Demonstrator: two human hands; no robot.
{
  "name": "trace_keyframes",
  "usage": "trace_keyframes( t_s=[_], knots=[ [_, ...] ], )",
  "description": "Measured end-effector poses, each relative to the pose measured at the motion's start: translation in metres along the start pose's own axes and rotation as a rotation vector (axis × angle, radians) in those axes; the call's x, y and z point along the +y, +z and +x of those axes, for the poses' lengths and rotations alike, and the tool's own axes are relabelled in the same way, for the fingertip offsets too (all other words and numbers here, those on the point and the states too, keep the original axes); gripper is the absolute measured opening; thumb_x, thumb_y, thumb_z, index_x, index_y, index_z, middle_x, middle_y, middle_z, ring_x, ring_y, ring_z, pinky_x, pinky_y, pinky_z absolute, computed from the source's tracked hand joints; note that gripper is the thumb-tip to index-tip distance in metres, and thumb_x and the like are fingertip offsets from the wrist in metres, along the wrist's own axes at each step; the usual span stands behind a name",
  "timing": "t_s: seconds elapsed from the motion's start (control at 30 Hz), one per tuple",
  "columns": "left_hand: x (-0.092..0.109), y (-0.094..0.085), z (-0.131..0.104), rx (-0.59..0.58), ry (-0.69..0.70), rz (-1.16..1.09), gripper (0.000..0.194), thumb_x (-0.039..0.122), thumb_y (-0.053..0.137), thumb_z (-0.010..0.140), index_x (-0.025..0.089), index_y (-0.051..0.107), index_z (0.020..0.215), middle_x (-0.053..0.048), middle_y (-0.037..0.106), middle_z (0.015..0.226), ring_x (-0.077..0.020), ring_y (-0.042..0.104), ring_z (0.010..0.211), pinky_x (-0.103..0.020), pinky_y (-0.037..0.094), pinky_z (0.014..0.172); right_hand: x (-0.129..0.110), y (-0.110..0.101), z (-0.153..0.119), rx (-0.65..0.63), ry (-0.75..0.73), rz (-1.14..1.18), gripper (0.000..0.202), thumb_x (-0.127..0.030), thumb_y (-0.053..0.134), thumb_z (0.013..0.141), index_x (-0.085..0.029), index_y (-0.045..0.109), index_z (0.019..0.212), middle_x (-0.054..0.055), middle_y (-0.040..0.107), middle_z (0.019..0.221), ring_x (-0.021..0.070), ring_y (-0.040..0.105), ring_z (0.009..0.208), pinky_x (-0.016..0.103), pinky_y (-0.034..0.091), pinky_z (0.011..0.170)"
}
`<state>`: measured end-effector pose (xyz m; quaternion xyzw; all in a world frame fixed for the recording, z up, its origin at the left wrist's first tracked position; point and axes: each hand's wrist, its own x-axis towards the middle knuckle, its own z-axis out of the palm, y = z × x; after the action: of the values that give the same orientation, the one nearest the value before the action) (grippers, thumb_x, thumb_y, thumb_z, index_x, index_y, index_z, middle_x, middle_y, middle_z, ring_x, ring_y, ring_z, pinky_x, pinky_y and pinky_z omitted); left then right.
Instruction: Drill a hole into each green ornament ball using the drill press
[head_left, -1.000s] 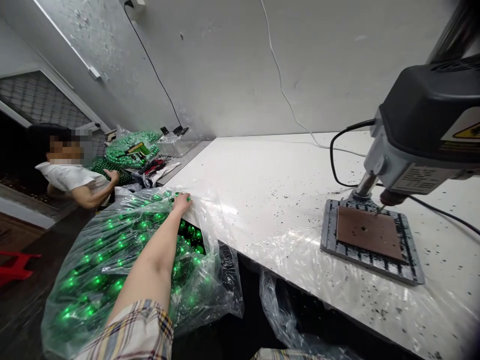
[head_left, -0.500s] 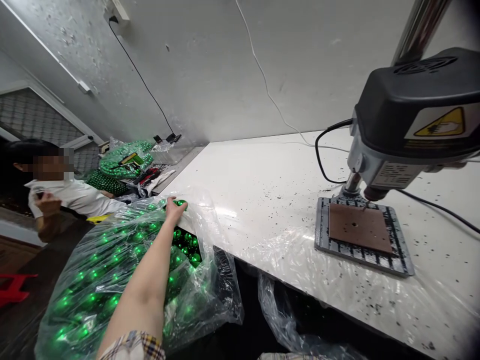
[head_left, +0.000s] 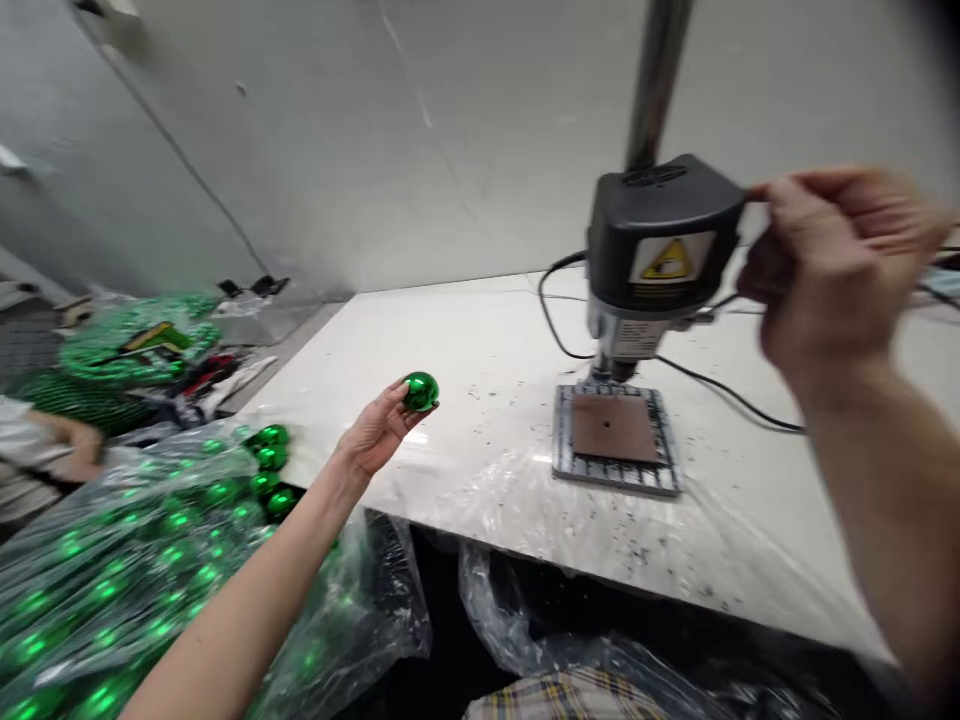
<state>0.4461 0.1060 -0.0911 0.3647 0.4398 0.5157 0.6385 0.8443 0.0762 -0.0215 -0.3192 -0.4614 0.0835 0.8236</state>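
My left hand (head_left: 377,430) pinches one shiny green bauble (head_left: 421,391) by its left and lower side, above the white table. Lower left, a clear plastic bag (head_left: 172,520) holds many more green baubles, some bare at its opening. My right hand (head_left: 847,265) is raised beside the right side of a small black and grey drill press (head_left: 660,235). Its fingers are curled closed and partly blurred; whatever they grip is hidden. Beneath the drill, a brown board (head_left: 615,428) with a small dark hole lies on the slotted metal base (head_left: 622,477).
Dark shavings are scattered over the white table (head_left: 450,330). A black cable (head_left: 727,395) runs behind the drill press. Clear plastic film (head_left: 499,610) hangs at the table's front edge. Another person's arm (head_left: 75,445) rests at far left, near bundled green beads (head_left: 135,340).
My left hand has left the bag's opening and moved right with a green bauble. My right hand has come into view by the drill press. The view has turned right.
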Motion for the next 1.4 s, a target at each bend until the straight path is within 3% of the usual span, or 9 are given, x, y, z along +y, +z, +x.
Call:
trace_keyframes(
  t_s=[0.17, 0.27, 0.4, 0.67, 0.83, 0.93, 1.07, 1.2, 1.4],
  knots=[
    [-0.093, 0.087, 0.016, -0.248, -0.01, 0.239, 0.051, 0.041, 0.083, 0.075, 0.014, 0.068, 0.116, -0.011, 0.074, 0.11, -0.0217, 0.068, 0.1, -0.036, 0.05, 0.092, -0.001, 0.004, 0.002, -0.033, 0.039, 0.031, 0.017, -0.005, 0.061, 0.092, -0.016, 0.068, 0.082, -0.009, 0.04, 0.048, 0.0025, 0.03, 0.036, 0.02, 0.02, 0.032],
    [-0.136, 0.122, 0.026, -0.301, 0.064, 0.353, 0.058, 0.045, 0.083, 0.073, 0.016, 0.065, 0.12, -0.011, 0.074, 0.11, -0.0224, 0.066, 0.104, -0.037, 0.048, 0.094, 0.003, 0.004, 0.004, -0.081, 0.054, -0.02, 0.009, -0.023, 0.067, 0.094, -0.019, 0.067, 0.086, -0.008, 0.041, 0.05, 0.0033, 0.031, 0.039, 0.019, 0.022, 0.033],
    [-0.161, 0.148, 0.039, -0.327, 0.132, 0.381, 0.056, 0.042, 0.083, 0.073, 0.017, 0.064, 0.12, -0.012, 0.071, 0.117, -0.023, 0.063, 0.111, -0.037, 0.047, 0.098, 0.006, -0.002, 0.006, -0.165, 0.049, -0.003, 0.028, -0.048, 0.07, 0.09, -0.02, 0.067, 0.09, -0.005, 0.046, 0.058, 0.0045, 0.036, 0.043, 0.019, 0.028, 0.035],
    [-0.175, 0.162, 0.047, -0.377, 0.174, 0.482, 0.052, 0.036, 0.078, 0.078, 0.019, 0.061, 0.124, -0.011, 0.069, 0.119, -0.0233, 0.064, 0.106, -0.04, 0.05, 0.094, 0.009, -0.001, 0.006, -0.17, 0.027, 0.011, 0.029, -0.051, 0.07, 0.089, -0.022, 0.067, 0.092, -0.002, 0.052, 0.065, 0.0067, 0.046, 0.051, 0.018, 0.037, 0.041],
    [-0.183, 0.164, 0.044, -0.337, 0.401, 0.719, 0.049, 0.029, 0.083, 0.07, 0.021, 0.068, 0.116, -0.011, 0.063, 0.117, -0.029, 0.056, 0.117, -0.045, 0.045, 0.102, 0.007, 0.0, 0.005, -0.158, 0.03, 0.01, 0.03, -0.052, 0.07, 0.089, -0.023, 0.067, 0.092, -0.002, 0.054, 0.066, 0.0069, 0.047, 0.053, 0.019, 0.039, 0.044],
    [-0.189, 0.164, 0.042, -0.372, 0.478, 0.726, 0.05, 0.032, 0.084, 0.071, 0.023, 0.067, 0.117, -0.01, 0.062, 0.118, -0.0294, 0.053, 0.121, -0.045, 0.044, 0.105, 0.005, 0.001, 0.004, -0.166, 0.029, -0.015, 0.033, -0.056, 0.067, 0.091, -0.022, 0.066, 0.093, -0.002, 0.054, 0.067, 0.0067, 0.046, 0.052, 0.019, 0.039, 0.045],
    [-0.197, 0.162, 0.043, -0.431, 0.407, 0.583, 0.051, 0.035, 0.082, 0.075, 0.024, 0.061, 0.121, -0.009, 0.064, 0.121, -0.0267, 0.058, 0.119, -0.043, 0.045, 0.105, 0.002, 0.0, 0.0, -0.162, 0.024, -0.092, 0.036, -0.058, 0.061, 0.094, -0.023, 0.064, 0.096, -0.002, 0.053, 0.067, 0.0067, 0.042, 0.049, 0.021, 0.035, 0.042],
    [-0.198, 0.163, 0.044, -0.45, 0.343, 0.509, 0.054, 0.035, 0.083, 0.074, 0.022, 0.059, 0.12, -0.01, 0.063, 0.123, -0.0258, 0.059, 0.119, -0.043, 0.045, 0.105, -0.002, -0.005, -0.012, -0.17, -0.093, -0.162, 0.03, -0.054, 0.06, 0.096, -0.024, 0.064, 0.099, -0.002, 0.05, 0.064, 0.0077, 0.041, 0.05, 0.023, 0.037, 0.043],
    [-0.194, 0.166, 0.038, -0.437, 0.332, 0.498, 0.054, 0.035, 0.084, 0.074, 0.021, 0.057, 0.119, -0.011, 0.063, 0.122, -0.0262, 0.059, 0.121, -0.044, 0.044, 0.108, -0.004, -0.011, -0.044, -0.098, -0.215, -0.154, 0.016, -0.041, 0.063, 0.096, -0.025, 0.065, 0.097, -0.006, 0.037, 0.055, 0.0057, 0.027, 0.042, 0.024, 0.022, 0.038]
  ],
)
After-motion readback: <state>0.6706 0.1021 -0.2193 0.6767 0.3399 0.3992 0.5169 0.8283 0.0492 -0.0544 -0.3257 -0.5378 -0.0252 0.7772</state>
